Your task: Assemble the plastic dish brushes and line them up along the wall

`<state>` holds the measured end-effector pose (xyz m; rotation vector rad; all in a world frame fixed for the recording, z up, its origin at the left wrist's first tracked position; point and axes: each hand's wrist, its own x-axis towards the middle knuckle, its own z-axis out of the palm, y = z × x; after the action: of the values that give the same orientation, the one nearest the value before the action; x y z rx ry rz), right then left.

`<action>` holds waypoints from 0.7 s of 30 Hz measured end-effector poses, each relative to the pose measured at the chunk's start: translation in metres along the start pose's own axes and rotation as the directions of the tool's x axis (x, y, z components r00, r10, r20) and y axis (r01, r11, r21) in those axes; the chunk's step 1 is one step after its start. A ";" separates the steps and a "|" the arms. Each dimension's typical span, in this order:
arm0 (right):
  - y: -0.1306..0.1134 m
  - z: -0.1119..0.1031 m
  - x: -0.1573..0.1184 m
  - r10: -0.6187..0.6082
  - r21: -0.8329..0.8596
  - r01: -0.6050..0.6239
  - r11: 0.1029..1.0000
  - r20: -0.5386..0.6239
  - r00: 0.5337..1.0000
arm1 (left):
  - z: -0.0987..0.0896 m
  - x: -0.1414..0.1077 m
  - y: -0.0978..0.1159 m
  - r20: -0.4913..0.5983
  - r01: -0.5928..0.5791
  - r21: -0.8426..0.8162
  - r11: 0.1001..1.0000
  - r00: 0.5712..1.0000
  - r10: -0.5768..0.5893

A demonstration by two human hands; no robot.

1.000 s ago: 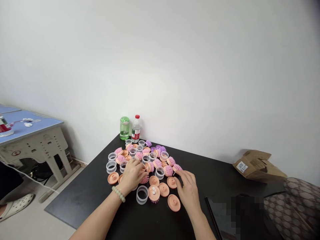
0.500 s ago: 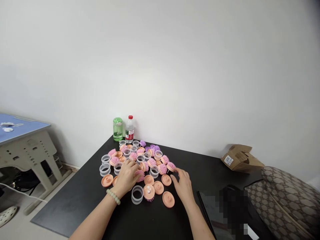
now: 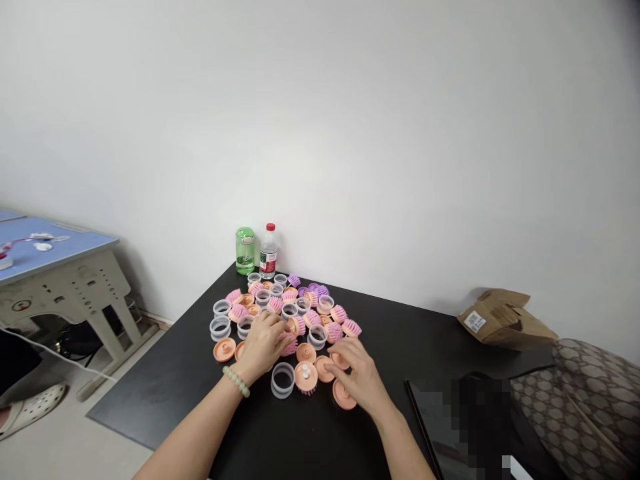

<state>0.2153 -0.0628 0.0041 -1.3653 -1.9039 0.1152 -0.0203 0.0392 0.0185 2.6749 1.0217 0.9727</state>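
Note:
My left hand [image 3: 263, 341], with a beaded bracelet at its wrist, has its fingers curled round the edge of a pink-bristled brush head [image 3: 289, 344]; its fingertips are partly hidden. My right hand [image 3: 361, 375] hovers with thumb and fingers apart over an orange round cap [image 3: 340, 361], which it partly covers. Under its thumb side lies another orange cap [image 3: 344, 396]. Between the hands are a clear plastic ring [image 3: 283, 381] and an orange disc with small white pieces on it [image 3: 305, 376]. Behind them spread several more brush heads, rings and caps.
A green bottle [image 3: 245, 251] and a red-capped bottle [image 3: 269, 252] stand at the back of the black table [image 3: 165, 387]. On the right are a cardboard box [image 3: 505, 320], a dark flat object [image 3: 440, 427] and a patterned bag [image 3: 590, 393]. A blue desk [image 3: 65, 240] stands left.
My right hand has moved left from the brush head at the pile's right edge, down over the orange caps. My left hand stays at the same brush head. The view has shifted slightly.

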 end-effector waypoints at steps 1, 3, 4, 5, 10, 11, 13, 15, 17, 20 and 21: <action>-0.008 0.000 0.001 -0.028 0.038 0.026 0.999 0.057 0.998 | 0.000 0.000 0.000 -0.005 0.001 -0.002 1.000 1.000 -0.001; -0.022 0.004 0.003 -0.048 0.061 0.038 0.997 0.170 0.984 | -0.001 0.001 0.000 -0.019 0.008 -0.009 1.000 1.000 -0.009; -0.027 0.006 0.003 -0.043 0.054 0.032 0.998 0.217 0.975 | -0.002 0.001 0.000 -0.026 0.015 -0.012 1.000 1.000 -0.016; -0.030 0.009 0.002 -0.032 0.045 0.021 0.999 0.251 0.967 | -0.003 0.001 0.000 -0.032 0.024 -0.016 1.000 0.999 -0.024; -0.024 0.023 -0.003 0.084 0.134 -0.117 0.984 0.228 0.970 | -0.008 0.003 0.000 -0.060 0.063 -0.060 0.996 0.996 -0.067; -0.021 0.024 -0.004 0.142 0.185 -0.178 0.966 0.191 0.971 | -0.009 0.003 0.000 -0.067 0.067 -0.075 0.995 0.995 -0.072; -0.016 0.023 -0.003 0.280 0.366 -0.312 0.877 0.139 0.950 | -0.009 0.003 0.000 -0.076 0.072 -0.101 0.992 0.994 -0.080; -0.014 0.018 -0.001 0.384 0.600 -0.397 0.695 0.157 0.910 | -0.008 0.003 0.000 -0.075 0.078 -0.117 0.990 0.993 -0.087; -0.014 0.013 0.001 0.422 0.765 -0.411 0.496 0.201 0.884 | -0.008 0.003 0.001 -0.066 0.089 -0.128 0.988 0.993 -0.098; -0.018 0.009 0.002 0.448 0.858 -0.400 0.322 0.235 0.863 | -0.011 0.003 0.004 -0.049 0.116 -0.178 0.977 0.991 -0.126; -0.019 0.009 0.003 0.454 0.873 -0.401 0.278 0.248 0.856 | -0.013 0.003 0.004 -0.030 0.126 -0.214 0.969 0.990 -0.136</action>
<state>0.1953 -0.0655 0.0085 -0.9750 -0.9731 1.2239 -0.0238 0.0367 0.0318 2.3924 1.0252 1.0540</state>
